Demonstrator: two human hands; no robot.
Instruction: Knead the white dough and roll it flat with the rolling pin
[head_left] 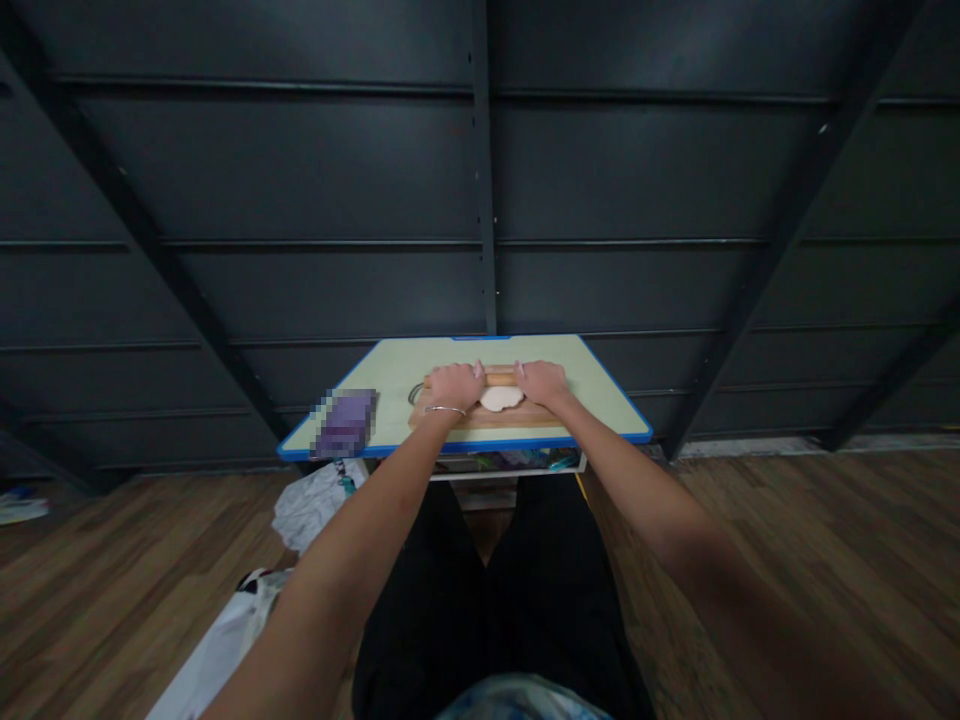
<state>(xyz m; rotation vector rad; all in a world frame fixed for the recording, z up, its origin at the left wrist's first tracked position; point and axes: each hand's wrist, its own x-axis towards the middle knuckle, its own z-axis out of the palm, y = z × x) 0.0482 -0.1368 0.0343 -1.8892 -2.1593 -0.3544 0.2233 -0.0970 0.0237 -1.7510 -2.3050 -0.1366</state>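
1 blurred purple object (pixel 346 420), crumpled white bag (pixel 309 505), dark wall (pixel 300 165)

You have free table (pixel 604 398) to the right of your right fingers (pixel 530 377). Left of your left fingers (pixel 465 379), a dark loop (pixel 412 394) and purple thing (pixel 347 420) block you.

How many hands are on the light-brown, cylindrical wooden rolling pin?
2: left hand on the left part of the rolling pin, right hand on its right part; no others show.
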